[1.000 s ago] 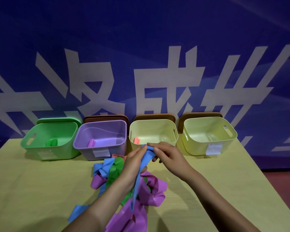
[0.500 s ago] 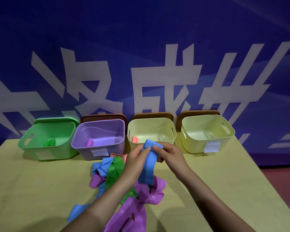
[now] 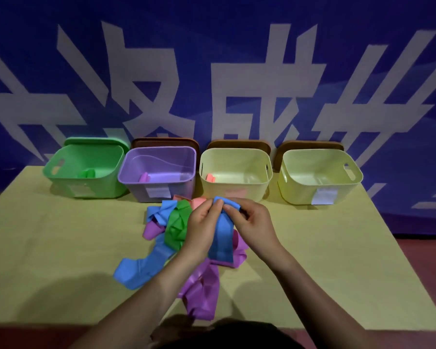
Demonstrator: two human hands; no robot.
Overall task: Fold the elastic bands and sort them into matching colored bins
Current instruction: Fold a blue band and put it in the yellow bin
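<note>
Step in hand, as judged: folding of one blue band, not yet sorted. Band held above the pile, its doubled top between both hands, its lower end hanging down over the purple bands.

Next move, as judged: finish the fold so the hanging end meets the top, then carry it to a bin. No bin in view is blue; the bin at 1 o'clock, pale yellow with a white label, seems to hold no band and may be the one meant, though this cannot be told for sure.

Left hand: fingers curled, thumb and fingertips pinching the band's top edge from the 9 o'clock side.

Right hand: fingers curled over the folded top from the 3 o'clock side, gripping it; fingertips nearly meet those of the left hand.

Pile of loose bands, at table centre, beneath and at 9 o'clock of the hands: green band, a second blue band trailing toward 7 o'clock, purple bands toward 6 o'clock, pink band at 12 o'clock just behind the hands.

Bins, one row at the table's far edge:
- green bin, 10 o'clock, one green piece inside.
- purple bin, 11 o'clock, one purple piece inside.
- pale yellow bin, 12 o'clock, one pink piece inside.
</note>
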